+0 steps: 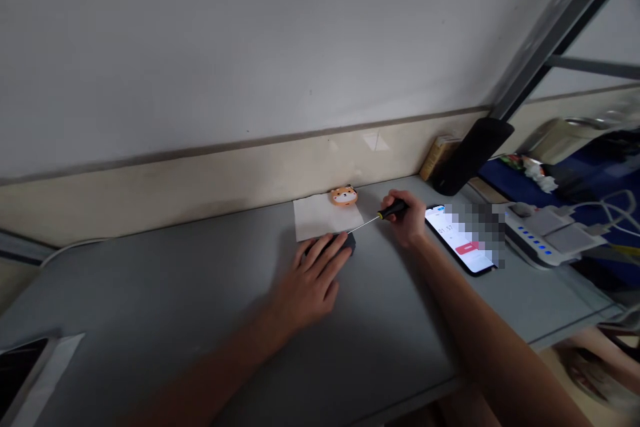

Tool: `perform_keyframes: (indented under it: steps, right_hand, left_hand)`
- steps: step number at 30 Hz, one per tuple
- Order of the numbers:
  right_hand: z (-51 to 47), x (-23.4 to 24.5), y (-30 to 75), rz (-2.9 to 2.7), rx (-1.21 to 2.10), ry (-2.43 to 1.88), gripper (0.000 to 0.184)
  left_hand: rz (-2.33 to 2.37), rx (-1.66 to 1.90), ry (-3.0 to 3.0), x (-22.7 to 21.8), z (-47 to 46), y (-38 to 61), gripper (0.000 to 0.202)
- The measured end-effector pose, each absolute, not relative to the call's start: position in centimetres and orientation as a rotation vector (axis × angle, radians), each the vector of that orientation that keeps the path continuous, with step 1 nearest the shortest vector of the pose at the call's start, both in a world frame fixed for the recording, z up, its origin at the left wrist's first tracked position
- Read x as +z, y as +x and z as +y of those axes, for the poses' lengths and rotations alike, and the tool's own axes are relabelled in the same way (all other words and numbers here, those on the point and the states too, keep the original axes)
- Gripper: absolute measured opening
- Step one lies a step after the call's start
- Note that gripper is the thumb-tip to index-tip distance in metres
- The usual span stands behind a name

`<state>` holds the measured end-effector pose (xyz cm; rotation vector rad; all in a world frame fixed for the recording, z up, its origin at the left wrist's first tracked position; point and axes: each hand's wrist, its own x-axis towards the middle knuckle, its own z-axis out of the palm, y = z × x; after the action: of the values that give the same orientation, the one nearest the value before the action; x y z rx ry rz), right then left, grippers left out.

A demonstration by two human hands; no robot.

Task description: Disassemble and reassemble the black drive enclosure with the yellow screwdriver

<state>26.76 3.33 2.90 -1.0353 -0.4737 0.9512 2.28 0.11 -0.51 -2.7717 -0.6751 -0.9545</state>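
Note:
My left hand [313, 273] lies over a small dark object [345, 240] on the grey table [175, 293], fingers laid on it and holding it down. My right hand [407, 213] grips a screwdriver [390, 211] with a black and yellow handle. Its thin shaft points left and down, with the tip at the dark object's right end. Just behind lies a white paper sheet [325, 215], and a small orange animal-shaped item [344, 196] sits on its far edge.
A lit phone [460, 240] lies right of my right hand. Further right sit a power strip with blue lights [540, 237] and white cables. A black lamp head [473, 153] leans by the wall near a small box [440, 155]. A tablet [20, 367] lies at the left front corner.

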Motion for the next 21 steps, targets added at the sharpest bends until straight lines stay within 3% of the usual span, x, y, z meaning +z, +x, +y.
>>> perform_keyframes:
  steps: [11, 21]
  right_hand:
    - [3.4, 4.1, 26.9, -0.307, 0.938, -1.003, 0.013]
    - [3.4, 3.8, 27.1, -0.310, 0.937, -0.965, 0.015]
  left_hand:
    - [-0.707, -0.826, -2.792, -0.3, 0.1, 2.2, 0.054]
    - [-0.842, -1.247, -2.711, -0.5, 0.0, 2.2, 0.051]
